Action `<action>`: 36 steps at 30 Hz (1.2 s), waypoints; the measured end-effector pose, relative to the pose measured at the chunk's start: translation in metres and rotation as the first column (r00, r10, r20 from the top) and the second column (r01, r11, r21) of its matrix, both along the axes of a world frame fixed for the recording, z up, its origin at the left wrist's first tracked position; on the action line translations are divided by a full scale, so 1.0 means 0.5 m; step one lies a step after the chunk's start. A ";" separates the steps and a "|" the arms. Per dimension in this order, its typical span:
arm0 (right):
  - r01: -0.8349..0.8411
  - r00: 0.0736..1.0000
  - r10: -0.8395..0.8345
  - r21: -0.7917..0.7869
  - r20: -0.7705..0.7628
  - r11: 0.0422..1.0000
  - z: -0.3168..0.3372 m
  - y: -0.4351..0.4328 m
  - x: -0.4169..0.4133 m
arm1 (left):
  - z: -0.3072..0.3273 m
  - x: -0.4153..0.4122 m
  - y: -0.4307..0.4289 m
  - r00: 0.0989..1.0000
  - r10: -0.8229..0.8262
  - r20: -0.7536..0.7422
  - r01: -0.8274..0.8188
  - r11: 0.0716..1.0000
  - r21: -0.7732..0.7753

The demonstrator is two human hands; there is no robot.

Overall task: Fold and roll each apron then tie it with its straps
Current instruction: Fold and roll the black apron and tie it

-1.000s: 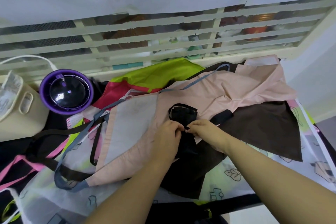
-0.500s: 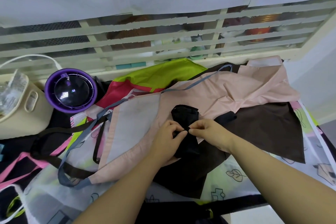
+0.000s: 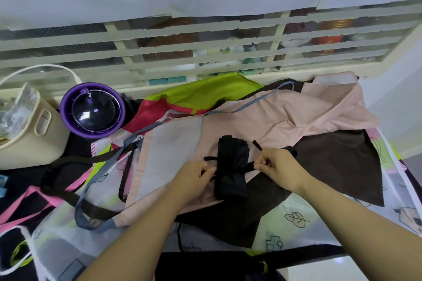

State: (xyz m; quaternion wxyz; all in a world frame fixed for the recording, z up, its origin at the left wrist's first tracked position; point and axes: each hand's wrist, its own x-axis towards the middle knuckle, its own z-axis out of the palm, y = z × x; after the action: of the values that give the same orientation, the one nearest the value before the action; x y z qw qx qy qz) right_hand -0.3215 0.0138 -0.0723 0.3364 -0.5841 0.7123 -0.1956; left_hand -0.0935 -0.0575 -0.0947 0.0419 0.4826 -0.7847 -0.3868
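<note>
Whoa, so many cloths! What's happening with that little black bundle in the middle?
Someone is tying up a rolled black apron. The left hand pinches a black strap on one side of the roll and the right hand pinches one on the other, so the straps cinch its middle. The knot doesn't look finished yet. The roll lies on a pink apron, with more aprons heaped around.

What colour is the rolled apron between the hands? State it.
Black; the rolled fabric apron shows best in the head view.
</note>
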 end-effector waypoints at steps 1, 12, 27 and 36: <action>-0.011 1.000 0.011 0.000 -0.013 1.000 -0.003 0.000 -0.003 | 0.000 0.001 -0.001 0.999 -0.039 0.024 0.040 0.999 -0.034; 0.017 0.998 -0.020 -0.068 -0.051 0.998 0.000 0.004 -0.036 | 0.019 0.000 -0.016 0.991 -0.006 0.136 -0.003 0.997 0.072; 0.264 0.934 -0.250 0.019 -0.256 0.964 0.010 0.028 -0.109 | 0.036 -0.108 0.017 0.925 0.336 -0.177 -0.216 0.849 0.482; 0.592 0.799 -0.519 -0.246 0.306 0.767 0.270 -0.069 -0.112 | 0.281 -0.052 -0.055 0.764 0.249 -0.595 0.140 0.837 0.530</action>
State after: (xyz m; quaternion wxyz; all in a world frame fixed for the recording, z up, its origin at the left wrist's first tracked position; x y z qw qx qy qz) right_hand -0.3774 -0.0209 0.0625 0.2372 -0.3678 0.7689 -0.4660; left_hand -0.1197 -0.0848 0.0460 0.1808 0.3353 -0.5633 -0.7332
